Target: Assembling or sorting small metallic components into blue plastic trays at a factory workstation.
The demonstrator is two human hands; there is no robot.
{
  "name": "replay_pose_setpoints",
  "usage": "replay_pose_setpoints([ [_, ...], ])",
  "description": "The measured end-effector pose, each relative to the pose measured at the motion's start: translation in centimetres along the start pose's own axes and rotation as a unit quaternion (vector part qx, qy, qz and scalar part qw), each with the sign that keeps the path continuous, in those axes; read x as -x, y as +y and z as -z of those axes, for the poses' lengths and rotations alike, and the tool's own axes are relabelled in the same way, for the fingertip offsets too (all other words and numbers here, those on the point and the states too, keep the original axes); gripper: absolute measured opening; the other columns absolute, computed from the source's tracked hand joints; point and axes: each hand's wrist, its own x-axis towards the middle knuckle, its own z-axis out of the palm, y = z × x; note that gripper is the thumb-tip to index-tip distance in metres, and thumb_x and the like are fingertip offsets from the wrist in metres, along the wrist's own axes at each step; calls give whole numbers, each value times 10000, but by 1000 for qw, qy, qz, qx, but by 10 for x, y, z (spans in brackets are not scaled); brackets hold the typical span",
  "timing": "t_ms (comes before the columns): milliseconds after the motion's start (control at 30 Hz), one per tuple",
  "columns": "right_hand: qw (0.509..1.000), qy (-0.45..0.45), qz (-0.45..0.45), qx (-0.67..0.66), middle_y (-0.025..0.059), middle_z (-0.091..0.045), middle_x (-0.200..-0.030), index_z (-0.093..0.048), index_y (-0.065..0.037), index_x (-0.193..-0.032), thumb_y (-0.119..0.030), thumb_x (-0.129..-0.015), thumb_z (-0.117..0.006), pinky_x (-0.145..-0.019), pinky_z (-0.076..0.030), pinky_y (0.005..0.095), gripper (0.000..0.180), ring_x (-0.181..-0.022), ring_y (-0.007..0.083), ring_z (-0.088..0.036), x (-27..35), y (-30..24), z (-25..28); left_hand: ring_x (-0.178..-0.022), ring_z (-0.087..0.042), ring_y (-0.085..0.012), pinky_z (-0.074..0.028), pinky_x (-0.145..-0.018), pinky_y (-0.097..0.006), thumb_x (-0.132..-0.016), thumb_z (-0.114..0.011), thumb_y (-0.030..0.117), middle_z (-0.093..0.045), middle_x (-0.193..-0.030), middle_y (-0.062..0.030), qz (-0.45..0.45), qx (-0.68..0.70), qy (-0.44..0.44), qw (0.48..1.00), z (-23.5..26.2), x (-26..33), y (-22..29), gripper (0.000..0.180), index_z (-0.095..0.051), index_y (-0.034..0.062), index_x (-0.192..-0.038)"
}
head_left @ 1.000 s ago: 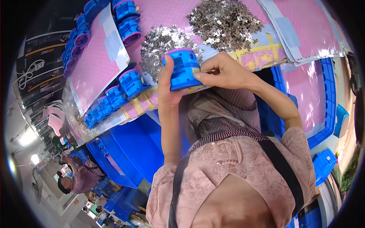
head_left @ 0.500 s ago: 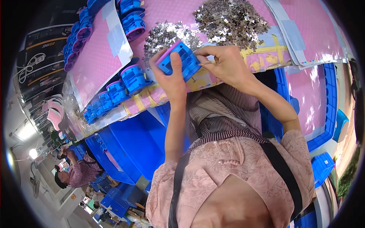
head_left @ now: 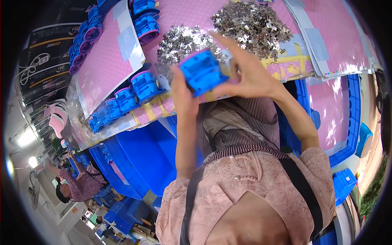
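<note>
In my left hand (head_left: pixel 184 93) is a blue plastic housing (head_left: pixel 203 74) with a pink edge, tilted above the table's front edge and slightly blurred. My right hand (head_left: pixel 259 77) is at the housing's right side, with thumb and forefinger spread wide. Its thumb reaches the housing's lower right corner; whether it touches cannot be made out. Just beyond the housing lies a shiny pile of small metal pieces (head_left: pixel 173 47), partly hidden by it. A second, darker pile of metal pieces (head_left: pixel 253 30) lies farther right.
Several similar blue housings (head_left: pixel 145 86) stand in a row along the front edge on the left. More housings (head_left: pixel 146 29) line the back left. Blue bins (head_left: pixel 143 155) sit below the table. Another person (head_left: pixel 83 181) is at the far left.
My right hand has gone from a pinch at the housing's side to spread fingers. The housing has turned and shifted slightly right and down in my left hand.
</note>
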Motion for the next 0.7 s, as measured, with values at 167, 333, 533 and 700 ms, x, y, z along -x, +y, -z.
replay_pose_setpoints([
  [167,995,-57,-15,78,126,-551,-1199,-458,-72,-1386,-359,-581,-927,-643,-495,268,974,-807,162,-607,7,-33,-5,-1121,-622,-277,-509,-973,-452,-928,-535,586,-619,-1254,-149,205,254,-125,937,-2,14,4,654,-560,42,-1290],
  [333,999,-2,-49,0,23,-556,-1103,-479,-45,-1348,-304,-518,-939,-489,-302,180,983,-529,17,-393,22,-33,-2,-1006,-667,-283,-553,-901,-443,-867,-617,598,-660,-1162,-149,261,267,-120,920,-21,22,14,682,-579,38,-1254],
  [533,983,-13,-169,-69,35,-576,-1092,-489,-34,-1324,-303,-541,-925,-526,-330,191,936,-590,16,-433,29,-43,5,-699,-708,-212,-576,-415,-293,-878,-521,668,-679,-997,-146,287,114,-115,944,-33,23,22,768,-508,12,-1277],
  [700,981,18,-160,-107,5,-568,-1104,-477,-18,-1349,-330,-546,-901,-537,-253,181,960,-580,8,-338,31,-35,-4,-665,-708,-193,-564,-373,-264,-884,-496,677,-683,-961,-156,311,102,-115,938,-28,23,22,776,-506,7,-1275],
])
